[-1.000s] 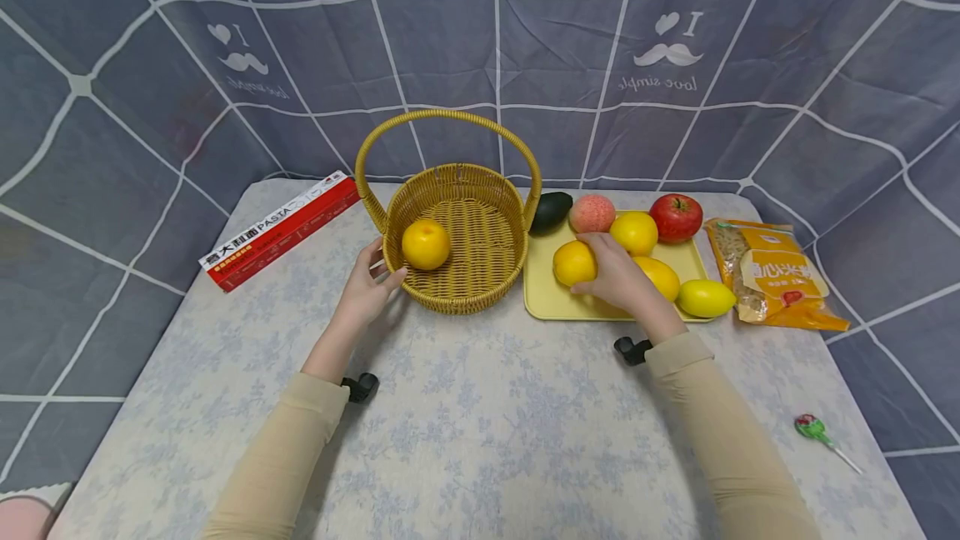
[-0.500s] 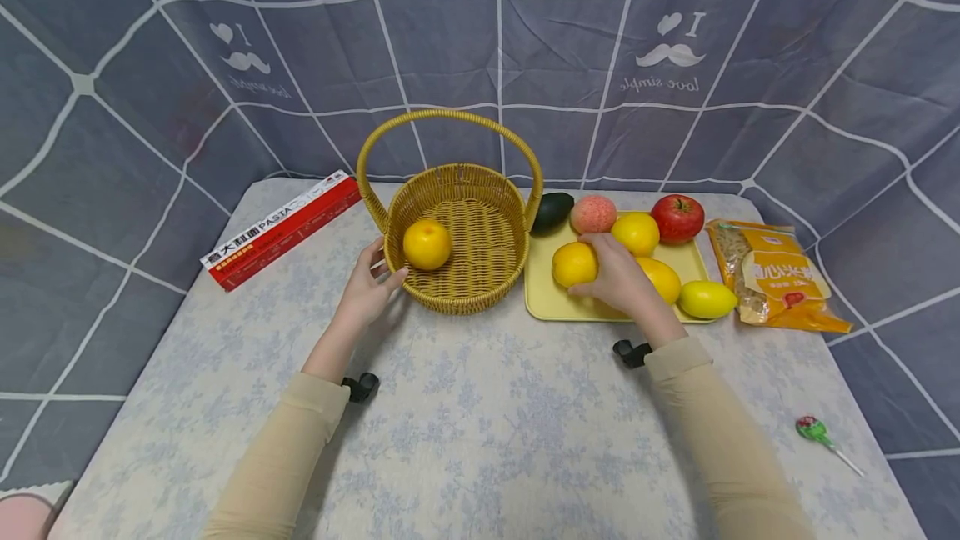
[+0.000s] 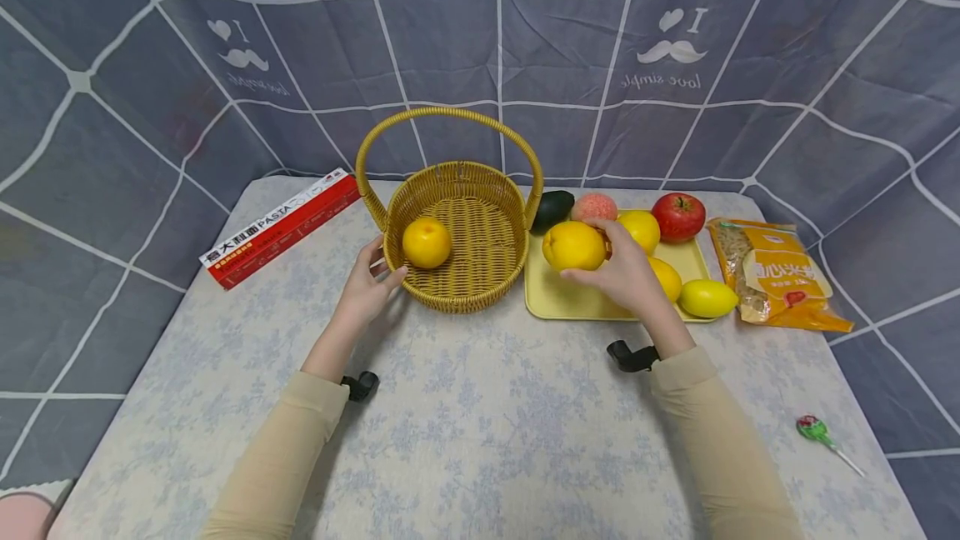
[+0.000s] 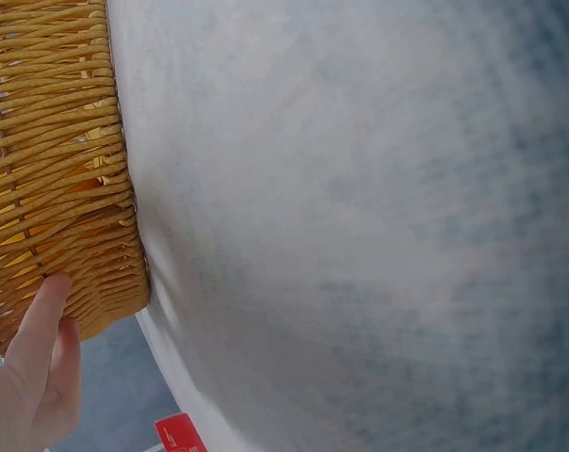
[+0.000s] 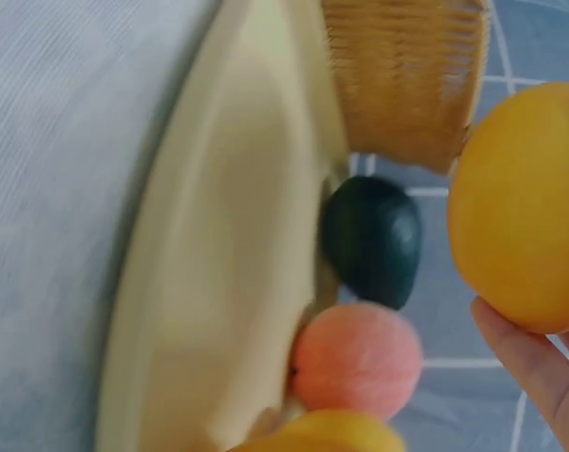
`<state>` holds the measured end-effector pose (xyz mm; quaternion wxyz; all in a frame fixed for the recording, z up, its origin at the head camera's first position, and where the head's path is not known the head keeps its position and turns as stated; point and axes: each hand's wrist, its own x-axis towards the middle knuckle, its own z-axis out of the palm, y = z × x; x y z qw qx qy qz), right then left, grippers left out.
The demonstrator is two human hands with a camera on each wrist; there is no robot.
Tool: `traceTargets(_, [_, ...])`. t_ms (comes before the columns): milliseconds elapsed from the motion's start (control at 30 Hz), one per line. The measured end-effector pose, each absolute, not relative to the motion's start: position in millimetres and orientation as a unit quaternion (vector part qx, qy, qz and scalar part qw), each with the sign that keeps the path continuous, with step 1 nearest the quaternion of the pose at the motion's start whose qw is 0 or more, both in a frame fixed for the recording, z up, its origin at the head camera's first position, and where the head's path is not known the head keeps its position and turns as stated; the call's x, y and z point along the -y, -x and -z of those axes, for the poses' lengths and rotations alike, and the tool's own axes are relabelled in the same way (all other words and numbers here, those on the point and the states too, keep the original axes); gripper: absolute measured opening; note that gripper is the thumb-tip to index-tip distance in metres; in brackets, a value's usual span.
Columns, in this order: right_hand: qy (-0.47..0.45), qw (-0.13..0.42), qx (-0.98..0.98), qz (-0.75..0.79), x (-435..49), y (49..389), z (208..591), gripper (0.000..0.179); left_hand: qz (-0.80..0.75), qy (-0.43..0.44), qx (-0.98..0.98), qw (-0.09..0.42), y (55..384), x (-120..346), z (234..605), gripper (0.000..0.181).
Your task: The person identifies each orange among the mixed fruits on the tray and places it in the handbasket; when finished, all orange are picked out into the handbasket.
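My right hand (image 3: 624,269) grips an oval yellow-orange fruit (image 3: 573,246), its exact kind unclear, raised above the left part of a pale yellow tray (image 3: 547,307). In the right wrist view, fingertips support that fruit (image 5: 525,212) from below, and bare tray (image 5: 209,235) shows beside it. My left hand (image 3: 367,286) rests against the left side of a round wicker basket (image 3: 480,248) with a tall arched handle. In the left wrist view, extended fingers of this hand (image 4: 35,377) touch the basket's woven outer wall (image 4: 68,179). A round orange-coloured fruit (image 3: 427,242) lies inside the basket.
On or beside the tray are an avocado (image 3: 552,211), a peach (image 3: 595,206), a red apple (image 3: 678,217), a lemon (image 3: 707,298) and two yellow fruits. A red pasta box (image 3: 281,227) lies left, a food packet (image 3: 772,273) right, a lollipop (image 3: 817,432) front right.
My right hand has lifted the oval yellow-orange fruit off the tray, turning it slightly. My left hand and the basket have stayed in place.
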<state>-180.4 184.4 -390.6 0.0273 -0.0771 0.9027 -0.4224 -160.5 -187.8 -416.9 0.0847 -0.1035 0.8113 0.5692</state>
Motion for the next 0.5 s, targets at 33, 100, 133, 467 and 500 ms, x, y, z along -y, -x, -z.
traceTargets(33, [0.08, 0.026, -0.898, 0.433, -182, 179, 388, 0.09, -0.569, 0.105, -0.812, 0.084, 161, 188, 417, 0.076])
traceTargets(100, [0.088, 0.024, -0.885, 0.457, -178, 178, 384, 0.089, -0.567, 0.105, -0.812, 0.085, 161, 188, 417, 0.076])
traceTargets(133, [0.09, 0.024, -0.878, 0.469, -175, 177, 382, 0.088, -0.566, 0.106, -0.813, 0.086, 161, 188, 417, 0.076])
traceTargets(467, [0.102, 0.049, -0.841, 0.529, -135, 178, 371, 0.081, -0.57, 0.103, -0.81, 0.09, 161, 189, 417, 0.075])
traceTargets(500, [0.104, 0.052, -0.838, 0.533, -130, 179, 370, 0.081, -0.569, 0.102, -0.811, 0.09, 161, 189, 417, 0.075])
